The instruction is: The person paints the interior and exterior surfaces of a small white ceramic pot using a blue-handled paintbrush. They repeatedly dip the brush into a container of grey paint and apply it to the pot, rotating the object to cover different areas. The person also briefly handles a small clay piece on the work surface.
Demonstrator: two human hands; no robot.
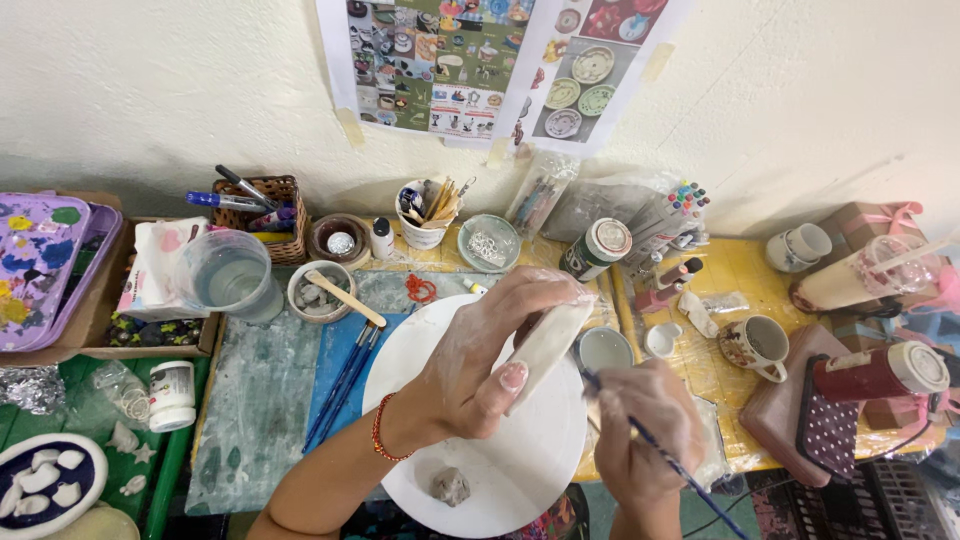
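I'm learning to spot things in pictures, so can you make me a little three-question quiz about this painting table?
1. True or false: the left hand holds a long white clay piece over the round white board.
2. What does the right hand hold?
A. scissors
B. thin blue-handled paintbrush
C. spoon
3. Fill in: the small grey clay lump lies on the round white ____.

Key:
1. True.
2. B; its tip points toward the white clay piece.
3. Board, near its front edge, apart from both hands.
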